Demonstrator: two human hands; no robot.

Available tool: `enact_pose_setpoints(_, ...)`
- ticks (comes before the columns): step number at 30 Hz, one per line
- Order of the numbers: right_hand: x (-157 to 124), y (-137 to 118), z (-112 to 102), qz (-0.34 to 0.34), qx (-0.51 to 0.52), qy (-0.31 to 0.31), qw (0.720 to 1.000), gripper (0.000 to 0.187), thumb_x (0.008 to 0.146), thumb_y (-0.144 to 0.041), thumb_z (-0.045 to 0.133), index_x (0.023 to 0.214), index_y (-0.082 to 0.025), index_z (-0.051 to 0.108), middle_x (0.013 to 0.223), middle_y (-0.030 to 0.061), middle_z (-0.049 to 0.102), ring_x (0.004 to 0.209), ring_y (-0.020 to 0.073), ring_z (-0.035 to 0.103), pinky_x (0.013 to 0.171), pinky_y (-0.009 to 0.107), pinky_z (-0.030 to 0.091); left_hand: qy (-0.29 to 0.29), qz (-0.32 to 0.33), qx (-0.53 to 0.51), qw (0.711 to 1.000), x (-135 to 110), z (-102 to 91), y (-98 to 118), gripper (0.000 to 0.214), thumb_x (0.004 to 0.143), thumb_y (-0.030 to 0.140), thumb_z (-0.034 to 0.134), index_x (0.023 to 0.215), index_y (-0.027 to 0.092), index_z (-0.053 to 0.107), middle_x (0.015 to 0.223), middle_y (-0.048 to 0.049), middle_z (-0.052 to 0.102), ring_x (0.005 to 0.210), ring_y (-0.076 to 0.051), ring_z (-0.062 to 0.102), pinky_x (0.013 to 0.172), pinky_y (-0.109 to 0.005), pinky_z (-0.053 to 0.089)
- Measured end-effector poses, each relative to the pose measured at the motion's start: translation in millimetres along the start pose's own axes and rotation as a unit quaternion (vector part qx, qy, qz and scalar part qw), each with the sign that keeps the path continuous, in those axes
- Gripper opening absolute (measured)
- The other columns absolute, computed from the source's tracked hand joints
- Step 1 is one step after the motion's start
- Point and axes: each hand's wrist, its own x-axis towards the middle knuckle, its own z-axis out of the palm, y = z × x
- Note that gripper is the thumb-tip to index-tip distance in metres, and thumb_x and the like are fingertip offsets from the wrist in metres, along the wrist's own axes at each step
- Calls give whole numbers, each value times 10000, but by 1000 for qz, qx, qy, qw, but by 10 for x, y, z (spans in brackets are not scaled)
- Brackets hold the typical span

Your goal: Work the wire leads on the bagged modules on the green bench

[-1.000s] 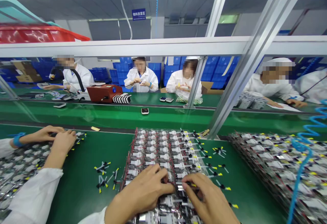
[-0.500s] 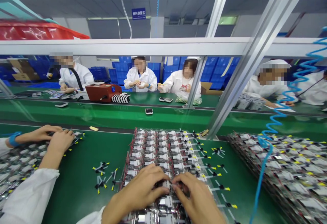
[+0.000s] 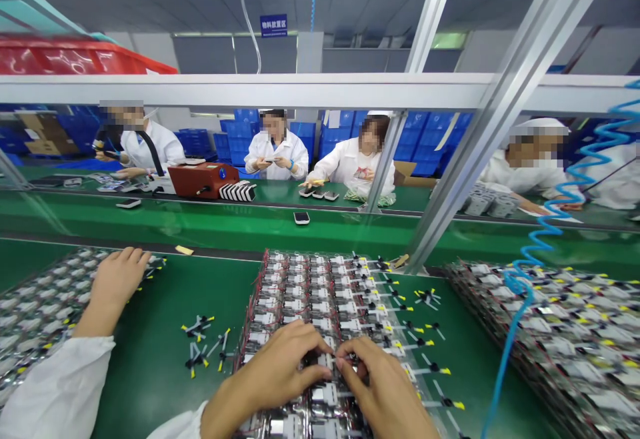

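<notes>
A clear plastic tray point(image 3: 327, 319) filled with rows of small white parts and thin red wires lies in front of me. Over its near half, my left hand point(image 3: 280, 369) has thumb and index finger closed around a small white part point(image 3: 326, 361). My right hand point(image 3: 385, 385) meets it from the right with fingers pinched together, their tips almost touching the left ones. Whatever sits between the right fingertips is too small and covered to make out. Along the tray's right edge, thin grey strips with black middles and yellow ends point(image 3: 434, 365) stick out.
Loose yellow-tipped strips point(image 3: 197, 345) lie left of the tray. More filled trays stand at the right point(image 3: 565, 332) and left point(image 3: 55, 292), the left one under a co-worker's hand point(image 3: 120, 282). A coiled blue hose point(image 3: 537, 232) hangs at right. Beyond runs a green conveyor point(image 3: 225, 222).
My hands stay at nearly the same spot, fingertips slightly shifted. One co-worker's hand with a blue wristband has left the left tray. The device on the conveyor has moved slightly right.
</notes>
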Motion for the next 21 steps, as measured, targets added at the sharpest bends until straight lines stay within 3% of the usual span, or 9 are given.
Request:
enact_pose_setpoints(7, 0, 52, 38, 18, 4, -12, 1000, 274, 1023, -352, 384, 1007, -218, 622, 983, 56, 621, 947, 250, 596, 766, 325, 428, 6, 11, 17, 1000, 9, 34, -15, 219, 920, 388, 637, 1038, 207, 669, 987, -49, 670, 963, -212, 588, 844, -304, 435)
enact_pose_setpoints(21, 27, 42, 39, 14, 4, -23, 1000, 211, 991, -269, 419, 954, -219, 620, 973, 45, 625, 931, 233, 595, 805, 316, 445, 0, -2, 42, 999, 30, 41, 19, 187, 885, 338, 699, 1003, 193, 682, 957, -43, 677, 963, -214, 600, 836, -304, 430)
